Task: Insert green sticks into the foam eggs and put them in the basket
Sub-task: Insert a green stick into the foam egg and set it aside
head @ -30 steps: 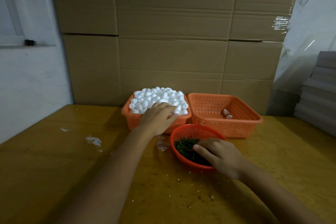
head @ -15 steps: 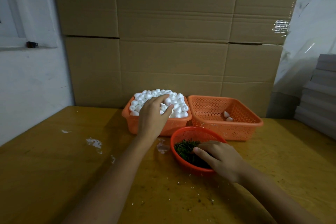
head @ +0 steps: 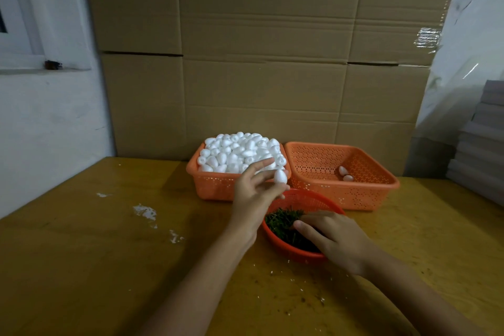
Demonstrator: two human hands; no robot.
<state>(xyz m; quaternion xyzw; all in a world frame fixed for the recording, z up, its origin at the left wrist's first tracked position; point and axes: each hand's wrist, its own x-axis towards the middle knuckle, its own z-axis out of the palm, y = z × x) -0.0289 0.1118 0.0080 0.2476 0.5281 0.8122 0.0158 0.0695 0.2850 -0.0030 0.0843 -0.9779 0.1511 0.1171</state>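
Observation:
My left hand (head: pixel 253 194) holds one white foam egg (head: pixel 280 176) at its fingertips, lifted just in front of the orange basket (head: pixel 215 187) heaped with white foam eggs (head: pixel 240 151). My right hand (head: pixel 332 240) rests in the round red bowl (head: pixel 293 249), fingers down among the green sticks (head: pixel 281 222); whether it grips one is hidden. To the right stands a second orange basket (head: pixel 365 194) with two eggs (head: pixel 345 174) in it.
A yellow wooden table (head: pixel 95 267) carries white foam crumbs (head: pixel 146 211) at the left. Cardboard sheets (head: pixel 267 63) stand against the wall behind the baskets. Stacked grey boards (head: pixel 482 142) sit at the right edge.
My left hand came back from the heap of eggs toward me with one egg in its fingers. My right hand stayed in the red bowl.

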